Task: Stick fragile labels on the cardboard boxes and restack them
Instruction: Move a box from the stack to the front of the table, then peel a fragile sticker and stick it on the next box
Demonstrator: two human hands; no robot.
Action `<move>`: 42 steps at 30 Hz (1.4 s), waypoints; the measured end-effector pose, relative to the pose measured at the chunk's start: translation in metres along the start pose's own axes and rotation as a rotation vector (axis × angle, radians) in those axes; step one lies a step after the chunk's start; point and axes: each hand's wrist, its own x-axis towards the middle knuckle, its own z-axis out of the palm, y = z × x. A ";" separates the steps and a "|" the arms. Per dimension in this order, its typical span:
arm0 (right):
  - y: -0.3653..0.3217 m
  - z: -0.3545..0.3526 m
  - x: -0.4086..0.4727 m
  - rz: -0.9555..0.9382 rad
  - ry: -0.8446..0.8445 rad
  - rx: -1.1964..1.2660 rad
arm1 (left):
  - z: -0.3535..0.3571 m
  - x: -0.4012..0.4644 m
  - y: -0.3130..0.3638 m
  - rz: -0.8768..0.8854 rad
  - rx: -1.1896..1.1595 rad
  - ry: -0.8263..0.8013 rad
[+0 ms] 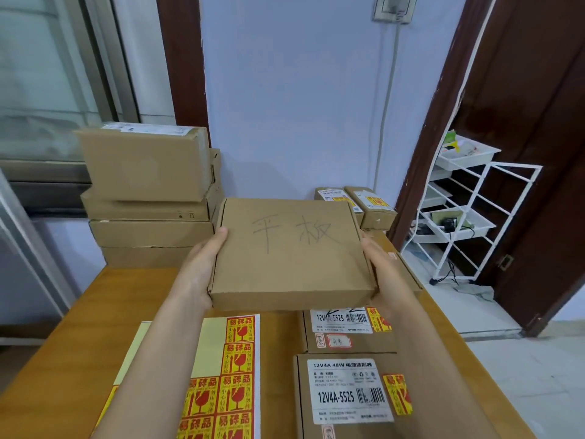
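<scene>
Two hands held one flat box [292, 251] above the worktop [79, 315]. The left hand [202, 270] gripped its left edge with the thumb on top, and the right hand [381, 267] gripped its right edge; both were clamped on the box, well apart from each other. No red label showed on the top of this box.

On the left at the back stood a stack [148, 198] of four brown boxes, the top one tilted a little. At the far right of the worktop lay two small boxes [357, 204] side by side, each with a white sticker and a yellow and red label. Nearer, on the right, lay two adapter boxes [348, 391], one behind the other, each with a fragile label on its right part. A further box lay under the right hand, mostly hidden.

On the left of the worktop lay a label sheet [221, 375] with red and yellow fragile labels; at least six could be counted, and the upper left part of the sheet was bare.

The worktop was of light brown wood. Behind it was a pale wall [294, 90] with dark brown door frames, and on the right stood a white rack [468, 217] with trays.

The held box carried the handwritten characters "平板". The near adapter box read "12V4A 48W" and "12V4A-5525". The labels read "易碎品".
</scene>
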 end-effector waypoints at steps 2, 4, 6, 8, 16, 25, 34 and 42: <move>-0.001 0.003 -0.015 -0.030 -0.003 -0.066 | -0.001 -0.011 -0.006 0.003 0.002 -0.004; -0.001 0.003 -0.027 -0.045 0.003 -0.083 | 0.000 -0.025 -0.010 0.032 0.015 -0.002; 0.000 0.000 -0.040 -0.043 0.021 -0.089 | 0.003 -0.039 -0.013 0.058 0.016 -0.002; 0.003 -0.006 -0.053 -0.043 0.049 -0.108 | 0.005 -0.055 -0.017 0.067 0.014 -0.006; 0.009 -0.025 -0.110 -0.030 0.121 -0.074 | 0.014 -0.109 -0.039 0.099 0.078 -0.032; 0.010 -0.051 -0.153 -0.003 0.152 -0.127 | 0.020 -0.141 -0.069 0.129 0.203 -0.020; 0.028 -0.069 -0.168 0.038 0.314 -0.305 | 0.036 -0.146 -0.101 -0.016 0.209 -0.037; 0.032 -0.074 -0.162 -0.038 0.525 -0.361 | 0.036 -0.143 -0.108 -0.117 0.070 -0.107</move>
